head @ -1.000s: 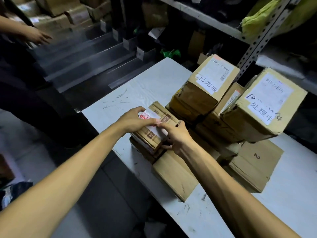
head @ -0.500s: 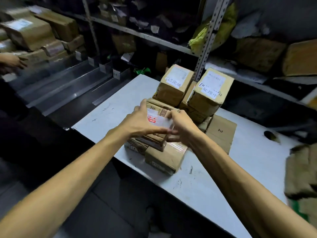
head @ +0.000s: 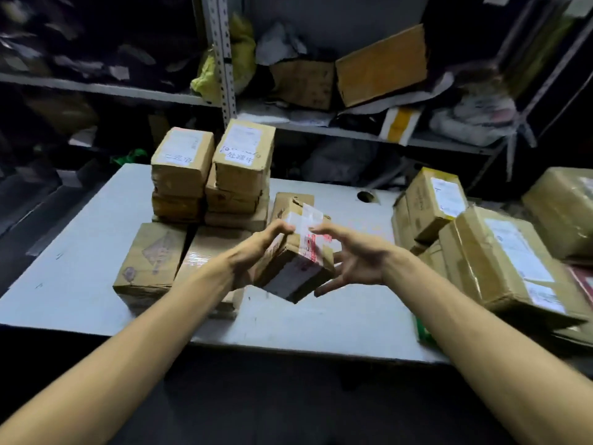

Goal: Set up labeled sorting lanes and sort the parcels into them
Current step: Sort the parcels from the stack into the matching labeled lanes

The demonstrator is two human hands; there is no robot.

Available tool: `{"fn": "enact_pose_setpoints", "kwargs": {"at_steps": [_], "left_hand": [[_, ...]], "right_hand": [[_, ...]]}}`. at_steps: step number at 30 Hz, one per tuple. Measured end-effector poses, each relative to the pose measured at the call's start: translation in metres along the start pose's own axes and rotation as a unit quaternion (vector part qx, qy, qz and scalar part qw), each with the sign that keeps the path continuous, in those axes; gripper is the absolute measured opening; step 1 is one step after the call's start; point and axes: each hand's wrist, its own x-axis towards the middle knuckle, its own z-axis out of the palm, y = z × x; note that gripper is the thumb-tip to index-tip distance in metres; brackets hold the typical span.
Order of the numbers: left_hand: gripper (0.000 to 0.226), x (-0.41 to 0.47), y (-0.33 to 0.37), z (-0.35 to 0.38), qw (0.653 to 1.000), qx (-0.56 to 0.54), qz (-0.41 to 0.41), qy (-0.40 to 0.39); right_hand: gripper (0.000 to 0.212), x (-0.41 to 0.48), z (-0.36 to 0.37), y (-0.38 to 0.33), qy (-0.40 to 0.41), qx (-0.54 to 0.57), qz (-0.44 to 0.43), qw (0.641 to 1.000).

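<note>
A small taped cardboard parcel (head: 298,258) with a white and red label hangs tilted above the white table (head: 80,252). My left hand (head: 256,248) grips its left side. My right hand (head: 356,258) cradles its right side with spread fingers, thumb on top. Behind it, two stacks of parcels stand side by side: the left stack (head: 183,162) and the right stack (head: 244,159) each carry a handwritten label on top. A flat box (head: 150,261) lies in front of them, another partly under my left wrist.
A pile of larger labelled parcels (head: 500,261) fills the table's right end, with one more (head: 433,200) behind it. A cable hole (head: 365,196) is in the tabletop. Metal shelves (head: 353,133) behind hold boxes and bags.
The small parcel has been lifted off the low boxes and carried to the right, now tilted in the air. My view has swung right, bringing the right-hand pile into sight.
</note>
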Motion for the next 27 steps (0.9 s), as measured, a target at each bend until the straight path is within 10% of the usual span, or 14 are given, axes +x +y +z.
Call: {"fn": "enact_pose_setpoints", "kwargs": {"at_steps": [12, 19, 24, 27], "left_hand": [[0.072, 0.040, 0.019, 0.126, 0.989, 0.135, -0.003, 0.053], [0.041, 0.043, 0.040, 0.187, 0.993, 0.072, 0.061, 0.073], [0.053, 0.034, 0.066, 0.207, 0.987, 0.026, 0.138, 0.081], [0.079, 0.028, 0.082, 0.214, 0.992, -0.034, 0.114, -0.052]], "right_hand": [[0.016, -0.062, -0.109, 0.053, 0.092, 0.121, -0.039, 0.988], [0.126, -0.075, -0.161, 0.054, 0.061, 0.098, -0.128, 0.985], [0.085, -0.104, -0.193, 0.033, 0.019, 0.126, -0.210, 0.969], [0.037, -0.134, -0.213, 0.017, -0.048, 0.157, -0.255, 0.953]]}}
